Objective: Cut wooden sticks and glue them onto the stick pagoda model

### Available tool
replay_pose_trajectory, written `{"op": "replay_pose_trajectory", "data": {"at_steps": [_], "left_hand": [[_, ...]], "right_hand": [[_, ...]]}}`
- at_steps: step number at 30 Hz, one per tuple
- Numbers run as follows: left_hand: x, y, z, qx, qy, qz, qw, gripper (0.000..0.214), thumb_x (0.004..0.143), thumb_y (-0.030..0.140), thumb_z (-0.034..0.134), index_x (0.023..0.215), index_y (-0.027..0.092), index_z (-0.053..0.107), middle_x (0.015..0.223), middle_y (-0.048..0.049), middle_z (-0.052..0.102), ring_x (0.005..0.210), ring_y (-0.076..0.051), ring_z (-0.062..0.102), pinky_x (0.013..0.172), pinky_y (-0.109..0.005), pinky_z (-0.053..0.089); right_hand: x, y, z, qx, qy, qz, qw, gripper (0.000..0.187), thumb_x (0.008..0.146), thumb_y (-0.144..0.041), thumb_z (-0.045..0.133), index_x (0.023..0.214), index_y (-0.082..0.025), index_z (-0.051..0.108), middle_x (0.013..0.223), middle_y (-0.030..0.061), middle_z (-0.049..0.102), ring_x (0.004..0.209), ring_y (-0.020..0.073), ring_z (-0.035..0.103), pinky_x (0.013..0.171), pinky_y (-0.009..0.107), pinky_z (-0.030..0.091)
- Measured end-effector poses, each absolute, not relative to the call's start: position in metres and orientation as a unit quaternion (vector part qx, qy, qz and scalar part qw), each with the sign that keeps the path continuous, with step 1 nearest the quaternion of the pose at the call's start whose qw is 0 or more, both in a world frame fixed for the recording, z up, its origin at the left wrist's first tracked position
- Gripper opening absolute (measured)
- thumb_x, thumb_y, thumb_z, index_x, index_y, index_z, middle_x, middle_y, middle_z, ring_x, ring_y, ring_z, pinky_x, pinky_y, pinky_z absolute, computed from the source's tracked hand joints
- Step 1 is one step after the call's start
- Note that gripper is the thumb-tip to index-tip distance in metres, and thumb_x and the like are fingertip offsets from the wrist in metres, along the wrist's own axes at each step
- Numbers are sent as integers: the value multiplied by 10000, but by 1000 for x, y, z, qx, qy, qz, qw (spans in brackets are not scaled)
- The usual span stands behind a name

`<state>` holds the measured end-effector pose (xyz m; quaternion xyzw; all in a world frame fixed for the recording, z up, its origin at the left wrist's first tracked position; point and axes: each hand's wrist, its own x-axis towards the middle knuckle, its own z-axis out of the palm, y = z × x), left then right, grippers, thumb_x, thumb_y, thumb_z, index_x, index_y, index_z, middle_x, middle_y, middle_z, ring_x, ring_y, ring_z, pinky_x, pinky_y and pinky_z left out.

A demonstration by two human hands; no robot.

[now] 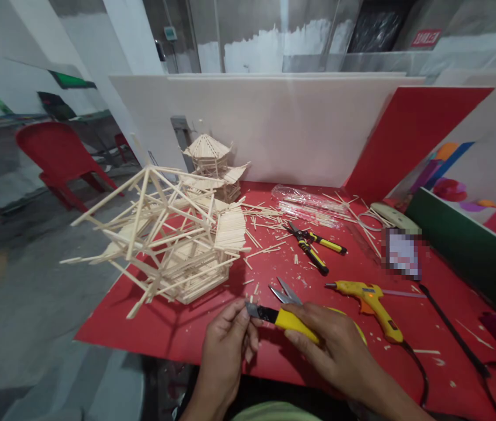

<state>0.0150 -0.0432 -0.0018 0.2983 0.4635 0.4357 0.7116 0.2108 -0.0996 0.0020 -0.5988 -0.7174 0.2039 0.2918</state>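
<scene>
My right hand [329,342] is closed round the yellow handle of a utility knife [296,327], its blade pointing left. The blade's tip meets the fingertips of my left hand [228,339], which pinch a short wooden stick [251,299]; most of it is hidden by fingers and blade. Just beyond the knife lie scissors [286,291] with parted blades, their yellow handle partly under my right hand. To the left stands an open pagoda-like frame of wooden sticks [164,234], its upper part bare of covering and one stick panel on its right side.
Behind the frame is a finished-looking stick pagoda [208,158]. Yellow-black pruning shears [313,248], loose sticks [263,213] and a plastic bag of sticks [309,204] lie on the red tabletop [274,362]. At right are a yellow glue gun [373,304], its cord and a green board [467,251].
</scene>
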Motion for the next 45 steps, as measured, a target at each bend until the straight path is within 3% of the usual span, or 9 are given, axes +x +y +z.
{"op": "replay_pose_trajectory", "data": {"at_steps": [15,21,29,37,41,45], "left_hand": [[7,-44,-8,320,458,383,736,337,631,402,858,805,137,744,609,-8,673,378,-33,465,355,-139,336],[-1,-54,-17,280,486,401,724,377,569,426,886,766,132,754,591,-16,664,398,-51,500,357,-146,354],[-11,-69,-16,295,526,392,695,331,622,392,847,809,133,763,575,-24,663,374,-68,496,353,-164,346],[-15,-79,-19,305,530,368,700,309,682,418,801,654,122,717,442,3,569,338,-42,409,350,-149,298],[-13,-76,-22,266,530,379,710,339,606,412,849,765,129,752,577,-28,669,352,-55,465,336,-160,322],[-14,-77,-23,272,537,373,706,337,605,405,847,770,126,757,571,-34,672,350,-66,480,335,-167,326]], "right_hand": [[202,-112,-11,-616,-684,249,300,361,970,-421,495,1267,-254,612,1126,72,719,984,203,685,825,304,530],[190,-119,-20,-627,-710,195,252,350,977,-394,466,1244,-222,613,996,82,724,870,219,697,740,325,547],[177,-131,-33,-568,-754,193,269,445,994,-262,436,1439,-244,421,867,55,647,744,166,636,645,268,503],[174,-140,-49,-578,-765,34,280,468,960,-268,523,1423,-281,456,789,36,628,660,161,595,582,255,437],[178,-136,-36,-555,-770,149,278,428,987,-259,461,1414,-241,466,806,37,634,677,148,612,605,242,465],[179,-135,-21,-561,-748,239,260,391,999,-289,447,1386,-253,497,859,38,656,736,145,644,637,231,483]]}}
